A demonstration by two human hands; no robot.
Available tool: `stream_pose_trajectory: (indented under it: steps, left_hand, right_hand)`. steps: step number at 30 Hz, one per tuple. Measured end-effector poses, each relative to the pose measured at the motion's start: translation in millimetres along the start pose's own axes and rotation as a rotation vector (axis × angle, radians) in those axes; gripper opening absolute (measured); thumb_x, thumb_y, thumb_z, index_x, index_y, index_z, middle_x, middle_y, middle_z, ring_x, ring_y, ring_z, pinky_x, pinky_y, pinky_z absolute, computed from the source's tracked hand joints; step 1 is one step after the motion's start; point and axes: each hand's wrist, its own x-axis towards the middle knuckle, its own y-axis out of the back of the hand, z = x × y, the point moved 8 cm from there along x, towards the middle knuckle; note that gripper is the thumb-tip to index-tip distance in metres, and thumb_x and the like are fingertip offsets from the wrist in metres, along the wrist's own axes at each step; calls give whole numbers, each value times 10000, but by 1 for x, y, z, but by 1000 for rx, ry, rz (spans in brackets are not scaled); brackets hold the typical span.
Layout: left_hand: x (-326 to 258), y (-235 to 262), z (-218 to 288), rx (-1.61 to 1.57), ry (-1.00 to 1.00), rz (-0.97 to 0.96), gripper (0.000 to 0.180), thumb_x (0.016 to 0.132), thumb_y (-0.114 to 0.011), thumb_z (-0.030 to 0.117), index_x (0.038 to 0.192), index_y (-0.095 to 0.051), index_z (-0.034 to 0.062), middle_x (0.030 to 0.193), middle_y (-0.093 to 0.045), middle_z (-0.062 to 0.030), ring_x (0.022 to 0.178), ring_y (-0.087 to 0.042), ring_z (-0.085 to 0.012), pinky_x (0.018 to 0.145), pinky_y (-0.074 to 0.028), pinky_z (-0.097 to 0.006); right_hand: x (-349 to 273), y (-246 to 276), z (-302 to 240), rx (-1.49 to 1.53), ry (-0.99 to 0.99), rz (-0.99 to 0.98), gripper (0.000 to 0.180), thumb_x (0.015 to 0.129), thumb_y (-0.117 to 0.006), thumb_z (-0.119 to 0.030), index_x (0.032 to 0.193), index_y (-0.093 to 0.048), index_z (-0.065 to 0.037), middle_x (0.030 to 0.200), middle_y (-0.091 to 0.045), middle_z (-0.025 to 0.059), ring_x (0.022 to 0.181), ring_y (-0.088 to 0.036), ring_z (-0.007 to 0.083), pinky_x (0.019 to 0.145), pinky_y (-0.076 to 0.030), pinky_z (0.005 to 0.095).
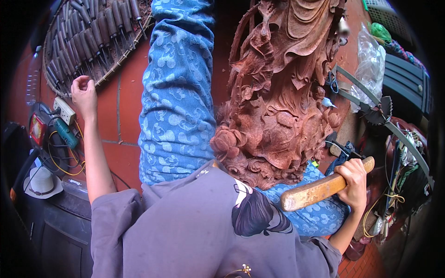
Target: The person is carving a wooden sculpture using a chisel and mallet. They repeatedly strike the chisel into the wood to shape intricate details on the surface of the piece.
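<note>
My right hand [353, 181] grips a worn wooden mallet [311, 192], a flat bar of yellowish wood, above my right thigh. Its blunt end points left, near the base of a reddish-brown wood carving [282, 125] with draped folds, a flower and curling forms. The carving stands between my legs. Out at the left, my left hand [85, 95] is raised by the rim of a round woven tray [116, 67]. Its fingers are curled in; whatever they hold, if anything, is hidden. Many wood-handled carving chisels [88, 41] lie in that tray.
Left of me are a power strip [64, 110], a green power tool [66, 133] with tangled cords, a clear bottle [32, 81] and a white hat [42, 181]. At right lie a clear plastic bag [369, 62], scissors [332, 82] and a long curved metal strip [410, 146].
</note>
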Motion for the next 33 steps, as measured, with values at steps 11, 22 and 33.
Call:
stream_pose_trajectory:
  steps: [11,22,33]
  left_hand:
    - [5,3,-1,71,-48,44,96,829,-640,75,917,-626,37,896,-610,-71,786,-597,-186,771,-487,-330]
    - [11,3,-13,96,-39,74,140,824,-602,92,950,-633,40,930,-614,-90,821,-610,-213,798,-493,-347]
    - [11,16,-17,0,-54,17,181,812,-717,129,956,-674,28,931,-631,-85,846,-611,-207,804,-498,-337]
  right_hand:
    - [1,-1,1,8,-1,-9,234,588,-708,-117,796,-619,-55,721,-528,93,741,-524,302,745,-402,395]
    - [5,-2,2,20,-17,-26,240,582,-709,-116,801,-631,-55,720,-533,95,744,-532,301,748,-406,393]
    - [-10,-1,17,26,44,-17,295,627,-674,-196,865,-615,-31,770,-535,136,774,-527,354,770,-414,426]
